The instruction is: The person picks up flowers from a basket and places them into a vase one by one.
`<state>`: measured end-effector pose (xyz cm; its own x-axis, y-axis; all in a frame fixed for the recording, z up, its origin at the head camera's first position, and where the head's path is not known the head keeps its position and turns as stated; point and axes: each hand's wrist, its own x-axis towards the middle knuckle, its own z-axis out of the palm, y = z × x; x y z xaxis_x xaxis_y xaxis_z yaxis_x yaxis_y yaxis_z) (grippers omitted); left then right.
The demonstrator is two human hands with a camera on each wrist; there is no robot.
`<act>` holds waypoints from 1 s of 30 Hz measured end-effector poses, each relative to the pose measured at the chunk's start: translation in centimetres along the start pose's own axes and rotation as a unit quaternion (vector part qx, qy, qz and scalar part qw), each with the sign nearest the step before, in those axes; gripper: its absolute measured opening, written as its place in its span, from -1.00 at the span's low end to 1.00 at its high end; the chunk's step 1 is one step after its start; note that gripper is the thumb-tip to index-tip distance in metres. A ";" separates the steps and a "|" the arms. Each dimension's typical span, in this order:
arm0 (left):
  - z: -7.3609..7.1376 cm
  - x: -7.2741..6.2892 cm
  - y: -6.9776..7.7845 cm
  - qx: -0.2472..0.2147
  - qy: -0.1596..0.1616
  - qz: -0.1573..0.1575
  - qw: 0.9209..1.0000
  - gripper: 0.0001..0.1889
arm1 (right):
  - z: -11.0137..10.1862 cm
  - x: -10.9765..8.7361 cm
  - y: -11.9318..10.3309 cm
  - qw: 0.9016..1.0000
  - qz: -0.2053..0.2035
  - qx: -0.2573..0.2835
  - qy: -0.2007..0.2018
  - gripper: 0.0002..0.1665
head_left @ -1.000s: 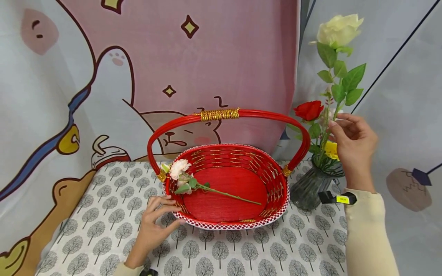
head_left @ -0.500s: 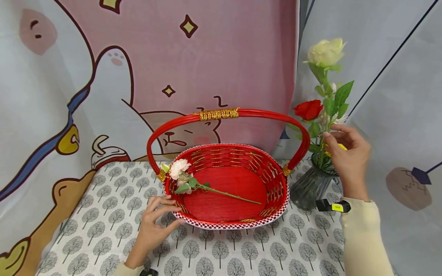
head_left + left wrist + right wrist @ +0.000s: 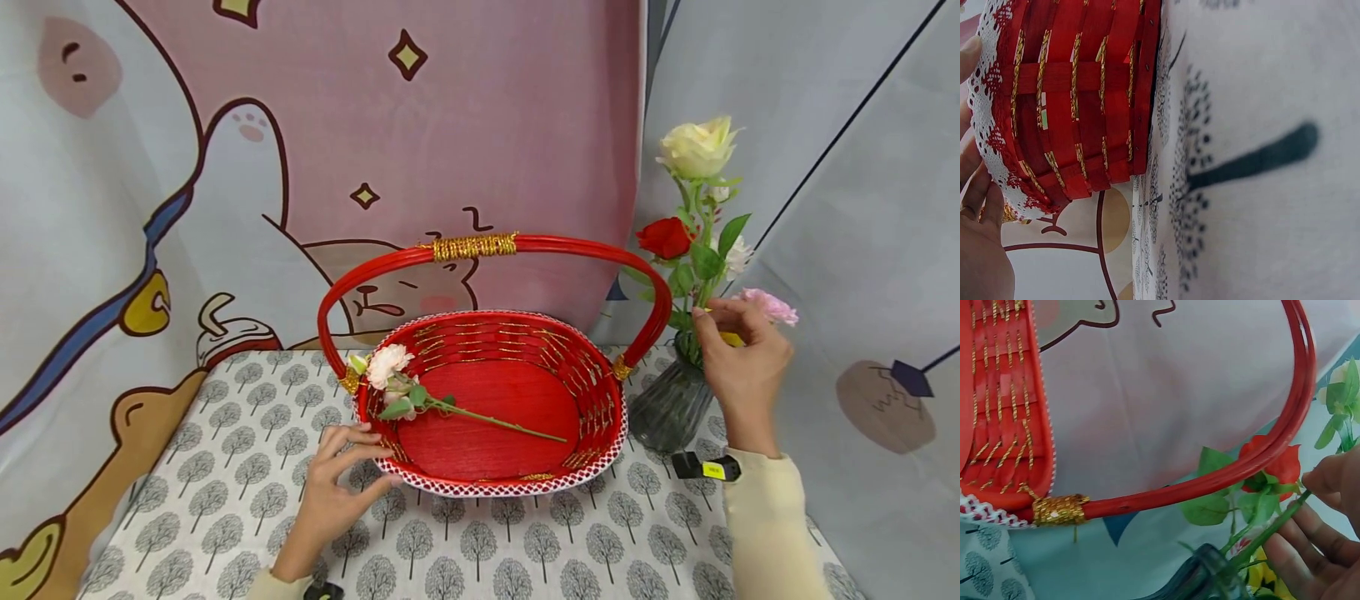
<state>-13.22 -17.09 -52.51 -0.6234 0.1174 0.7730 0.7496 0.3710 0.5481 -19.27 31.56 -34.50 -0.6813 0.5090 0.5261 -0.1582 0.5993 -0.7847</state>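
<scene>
On the right, my right hand (image 3: 742, 362) pinches the green stem of a cream-white rose (image 3: 699, 148) between thumb and fingers. The stem's lower end runs into the mouth of a dark grey glass vase (image 3: 667, 408), where a red rose (image 3: 664, 238), a pink flower (image 3: 771, 305), a white flower (image 3: 738, 257) and a yellow flower (image 3: 1262, 575) also stand. My left hand (image 3: 337, 487) holds the lace-trimmed rim of a red woven basket (image 3: 491, 417) at its front left; some fingertips are behind the rim in the left wrist view. A pale pink flower (image 3: 390, 367) on a long stem lies in the basket.
The basket's tall red handle (image 3: 585, 244), wrapped in gold cord, arches up close to the vase's flowers. A cloth with grey trees (image 3: 480, 546) covers the table. A cartoon-printed curtain (image 3: 487, 125) hangs directly behind.
My right hand has moved down and left with the white rose, whose bloom is now lower over the vase. The pink flower has come into sight. My left hand and the basket stay put.
</scene>
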 end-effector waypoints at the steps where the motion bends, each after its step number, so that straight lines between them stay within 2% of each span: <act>1: -0.1 0.0 0.0 0.000 0.000 -0.001 1.000 -0.60 | 0.2 -0.2 0.1 1.000 -0.008 0.003 0.008 -0.67; 4: -0.2 -0.1 0.0 0.003 -0.001 -0.005 1.000 -0.59 | 0.6 -0.6 0.4 0.999 -0.025 0.009 0.029 -0.69; 8: -0.2 -0.3 -0.1 0.005 -0.004 -0.012 1.000 -0.56 | 0.9 -1.0 0.9 0.999 -0.025 0.011 0.047 -0.69; 12: -0.1 -0.4 -0.2 0.006 -0.007 -0.018 1.000 -0.54 | 1.0 -1.4 1.4 0.998 -0.014 -0.007 0.061 -0.69; 18: -0.1 -0.1 0.1 0.004 -0.007 -0.016 1.000 -0.57 | 1.2 -1.8 2.1 0.995 -0.031 -0.034 0.085 -0.79; 24: 0.1 -0.1 -0.4 0.004 0.002 0.002 1.000 -0.58 | 1.0 -2.1 2.7 0.992 -0.052 -0.085 0.082 -0.79; 30: 0.2 -0.3 -0.6 0.004 0.007 0.005 1.000 -0.59 | 0.9 -2.5 3.1 0.986 -0.098 -0.122 0.064 -0.74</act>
<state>-13.50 -17.19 -53.10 -0.6132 0.1073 0.7826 0.7533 0.3778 0.5384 -18.71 31.60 -38.59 -0.5571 0.4328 0.7088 -0.0899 0.8170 -0.5695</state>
